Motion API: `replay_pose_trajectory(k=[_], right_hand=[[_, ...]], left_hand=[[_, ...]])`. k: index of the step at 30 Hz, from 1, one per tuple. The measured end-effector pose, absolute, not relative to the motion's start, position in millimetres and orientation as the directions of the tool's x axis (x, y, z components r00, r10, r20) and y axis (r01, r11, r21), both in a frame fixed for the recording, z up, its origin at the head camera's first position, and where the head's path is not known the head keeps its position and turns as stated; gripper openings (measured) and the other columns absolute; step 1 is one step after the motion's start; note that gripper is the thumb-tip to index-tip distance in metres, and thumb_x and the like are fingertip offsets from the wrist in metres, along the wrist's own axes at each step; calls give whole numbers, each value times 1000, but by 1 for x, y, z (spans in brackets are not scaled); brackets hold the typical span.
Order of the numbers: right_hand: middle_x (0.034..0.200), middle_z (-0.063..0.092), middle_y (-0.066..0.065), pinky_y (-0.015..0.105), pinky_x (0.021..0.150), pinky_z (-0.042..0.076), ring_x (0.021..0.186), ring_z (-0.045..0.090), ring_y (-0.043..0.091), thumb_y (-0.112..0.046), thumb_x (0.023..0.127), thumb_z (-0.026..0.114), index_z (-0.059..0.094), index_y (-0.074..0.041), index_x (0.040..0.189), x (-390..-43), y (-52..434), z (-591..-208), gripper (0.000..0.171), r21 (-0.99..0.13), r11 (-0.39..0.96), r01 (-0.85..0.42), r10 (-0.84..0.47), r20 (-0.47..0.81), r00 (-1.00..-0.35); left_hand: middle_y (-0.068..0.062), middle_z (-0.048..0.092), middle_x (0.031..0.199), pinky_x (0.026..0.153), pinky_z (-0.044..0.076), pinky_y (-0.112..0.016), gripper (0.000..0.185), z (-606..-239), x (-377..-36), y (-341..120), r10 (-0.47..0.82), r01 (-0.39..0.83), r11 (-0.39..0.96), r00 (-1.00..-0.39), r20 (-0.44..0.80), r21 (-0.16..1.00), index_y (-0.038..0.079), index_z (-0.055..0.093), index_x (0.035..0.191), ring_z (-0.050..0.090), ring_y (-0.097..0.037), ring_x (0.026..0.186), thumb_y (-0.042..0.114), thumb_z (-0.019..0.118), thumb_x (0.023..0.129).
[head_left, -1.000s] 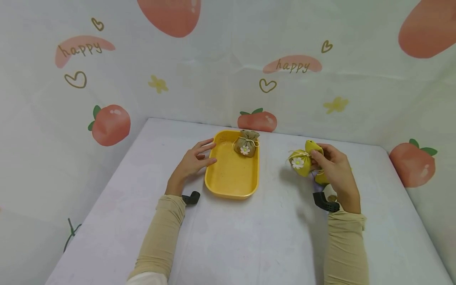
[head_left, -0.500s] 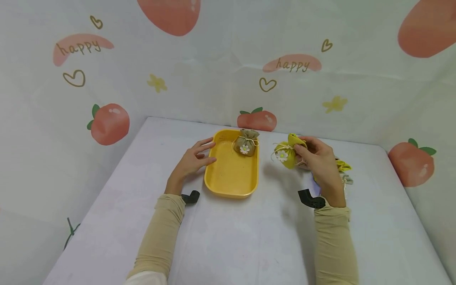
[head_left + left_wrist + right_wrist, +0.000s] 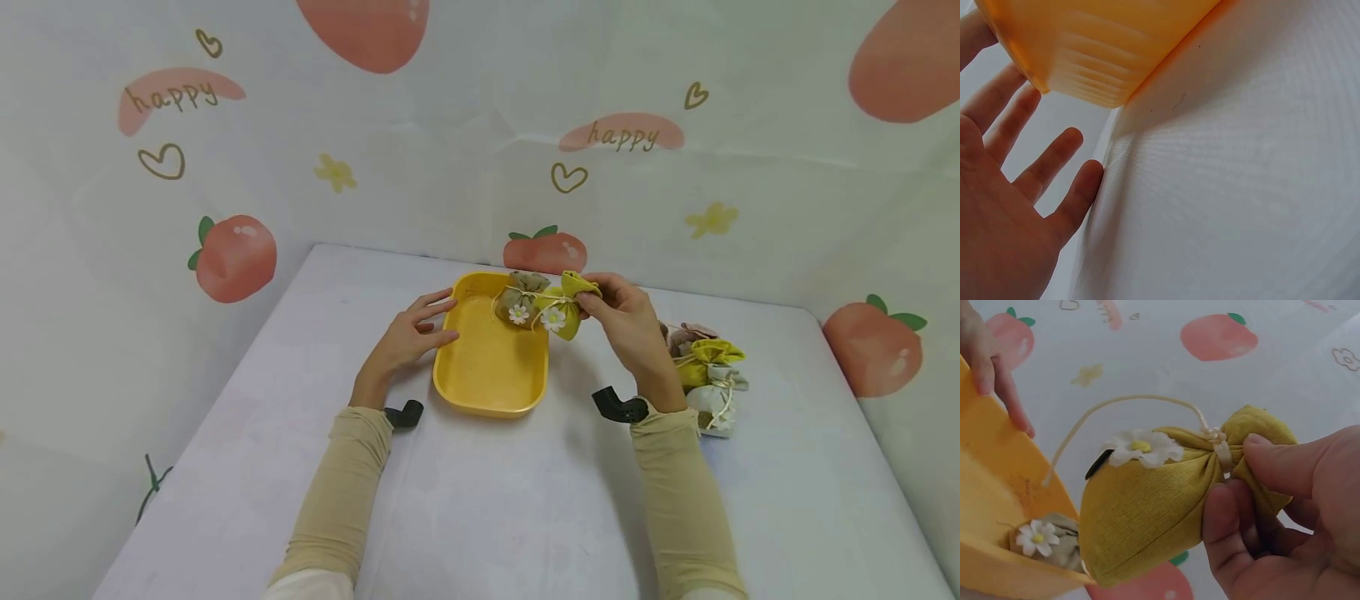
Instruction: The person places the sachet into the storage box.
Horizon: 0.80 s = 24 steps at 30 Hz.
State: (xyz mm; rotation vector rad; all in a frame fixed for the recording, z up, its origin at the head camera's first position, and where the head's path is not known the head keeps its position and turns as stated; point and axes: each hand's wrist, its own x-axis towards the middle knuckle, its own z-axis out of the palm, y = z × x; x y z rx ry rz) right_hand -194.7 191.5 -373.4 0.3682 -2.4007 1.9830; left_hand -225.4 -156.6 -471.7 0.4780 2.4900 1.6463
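Observation:
My right hand [image 3: 626, 325] pinches a yellow drawstring pouch [image 3: 1147, 506] by its gathered neck, thumb on one side and fingers on the other. The pouch has a white flower and a pale cord, and it hangs at the right rim of a yellow tray [image 3: 487, 375]. Inside the tray's far right corner sits a grey-brown pouch [image 3: 517, 302], partly overlapped by the yellow one in the head view. My left hand [image 3: 405, 343] lies at the tray's left rim with fingers spread; in the left wrist view its fingertips [image 3: 1035, 97] touch the tray's edge.
To the right on the white table [image 3: 480, 500] lies a cluster of small pouches: a brownish-pink one [image 3: 684, 335], a yellow one [image 3: 708, 360] and a whitish one [image 3: 711, 402]. A printed fabric backdrop [image 3: 450, 183] rises behind the table.
My right hand has carried the yellow pouch leftward from the cluster to the tray's right rim, uncovering the other pouches. My left hand has stayed at the tray.

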Motion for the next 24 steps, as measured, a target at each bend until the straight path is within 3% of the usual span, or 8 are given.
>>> replay_pose_trajectory(k=[11, 17, 24], right_hand=[[114, 61, 0, 19, 85, 57, 97, 59, 14, -12, 104, 58, 59, 0, 130, -225, 157, -368, 29, -963, 181, -198, -327, 131, -936], [115, 60, 2, 16, 83, 55, 96, 58, 13, -9, 104, 57, 57, 3, 132, -241, 138, -367, 31, -967, 172, -187, -378, 111, -919], [123, 60, 12, 22, 88, 57, 98, 58, 13, -9, 104, 56, 55, 5, 134, -257, 114, -375, 33, -976, 164, -145, -412, 65, -909]], left_hand=[[10, 41, 162, 120, 41, -54, 62, -472, -224, -157, 326, 208, 361, -941, 86, 909, 15, 56, 147, 38, -23, 151, 27, 79, 91], [8, 40, 163, 119, 42, -53, 62, -472, -224, -156, 325, 214, 374, -942, 89, 902, 15, 56, 147, 37, -23, 152, 25, 79, 91], [8, 40, 163, 120, 39, -57, 61, -470, -224, -156, 317, 194, 374, -946, 71, 907, 18, 58, 146, 35, -25, 153, 28, 79, 90]])
